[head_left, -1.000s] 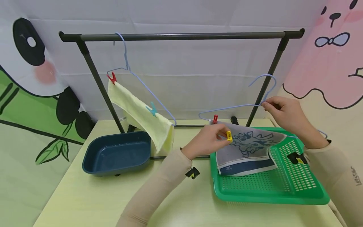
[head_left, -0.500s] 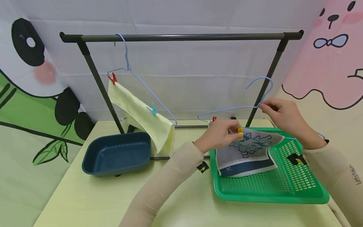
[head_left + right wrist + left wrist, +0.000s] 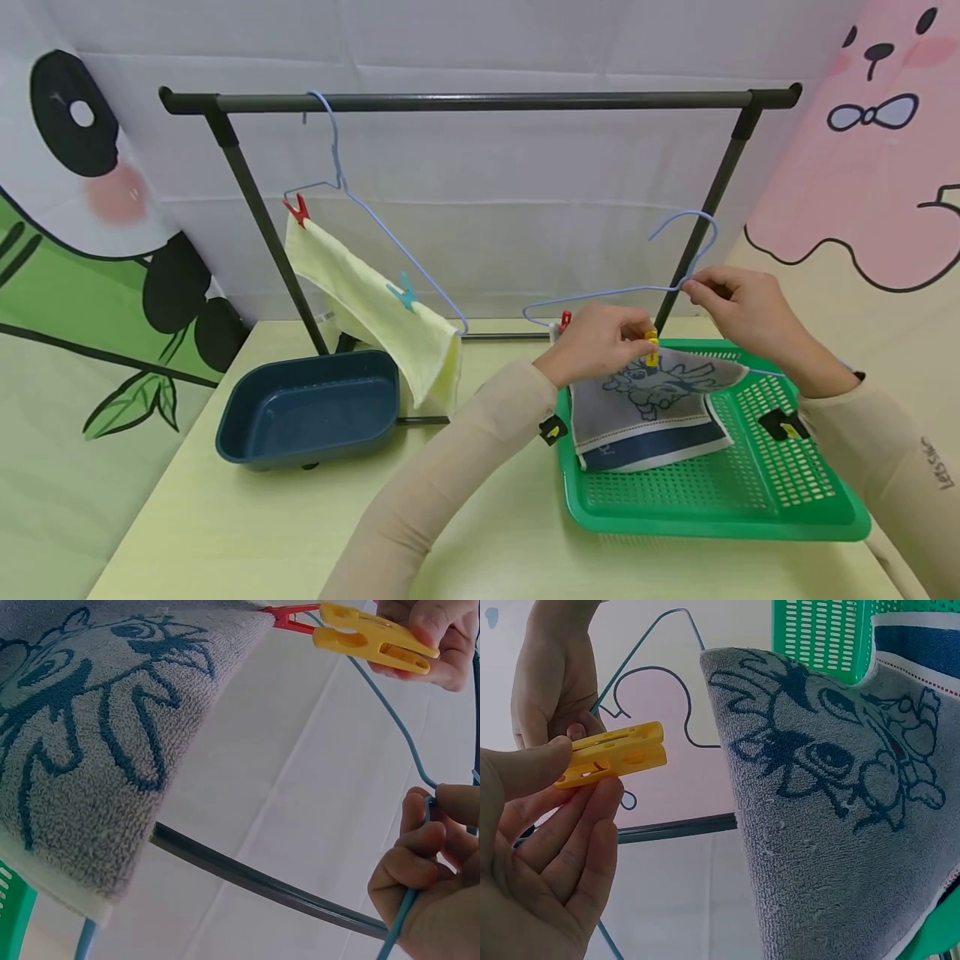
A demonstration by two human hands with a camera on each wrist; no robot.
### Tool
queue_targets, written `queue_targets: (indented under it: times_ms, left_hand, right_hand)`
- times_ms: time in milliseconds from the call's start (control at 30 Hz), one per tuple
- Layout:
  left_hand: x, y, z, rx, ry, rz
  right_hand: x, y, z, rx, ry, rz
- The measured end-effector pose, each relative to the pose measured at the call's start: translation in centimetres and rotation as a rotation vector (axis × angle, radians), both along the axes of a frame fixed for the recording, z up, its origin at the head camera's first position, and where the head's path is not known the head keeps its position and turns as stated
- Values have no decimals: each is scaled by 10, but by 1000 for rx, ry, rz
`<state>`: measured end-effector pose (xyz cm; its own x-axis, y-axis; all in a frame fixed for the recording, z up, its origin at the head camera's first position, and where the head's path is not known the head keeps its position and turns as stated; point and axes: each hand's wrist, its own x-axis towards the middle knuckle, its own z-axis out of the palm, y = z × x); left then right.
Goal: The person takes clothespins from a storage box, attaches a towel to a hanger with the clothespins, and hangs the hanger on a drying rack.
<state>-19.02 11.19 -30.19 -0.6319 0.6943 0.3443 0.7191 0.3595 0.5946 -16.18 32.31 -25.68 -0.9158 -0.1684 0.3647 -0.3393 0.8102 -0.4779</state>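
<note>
My left hand [image 3: 600, 340] pinches a yellow clothespin [image 3: 652, 348] between thumb and fingers, above a grey towel [image 3: 675, 379] with a blue cartoon print. In the left wrist view the clothespin [image 3: 619, 754] is apart from the towel's edge. My right hand [image 3: 757, 321] grips a blue wire hanger [image 3: 600, 294] just below its hook. A red clothespin [image 3: 566, 321] fastens one corner of the towel to the hanger's left end; in the right wrist view this red clothespin [image 3: 294, 619] shows beyond the yellow one. The towel hangs over a green basket.
A black rack [image 3: 480, 102] stands behind. From its bar hangs another blue hanger [image 3: 397, 242] with a yellow cloth [image 3: 367, 308], held by a red clip [image 3: 298, 210] and a teal clip [image 3: 403, 292]. A dark blue basin [image 3: 307, 408] and the green basket [image 3: 712, 523] stand on the table.
My left hand has moved to the right with the yellow clothespin, along the towel's upper edge toward my right hand. My right hand and the hanger have lowered slightly.
</note>
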Motion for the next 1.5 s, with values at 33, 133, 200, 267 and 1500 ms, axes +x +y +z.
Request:
queue_targets:
  times_ms: [33,133,200,267,1500]
  left_hand:
    - [0,1,1,-5,1,1]
    - [-2,6,2,-26,13,3]
    - [-3,9,4,-39,27,-4]
    - [-4,13,4,-49,41,-14]
    - [-7,76,-12,-148,21,-64]
  right_hand:
    - [0,0,0,2,1,4]
    - [0,1,-1,2,-3,3]
    - [0,1,-1,4,-4,3]
    - [0,1,-2,3,-8,-5]
    - [-1,4,-5,-9,29,37]
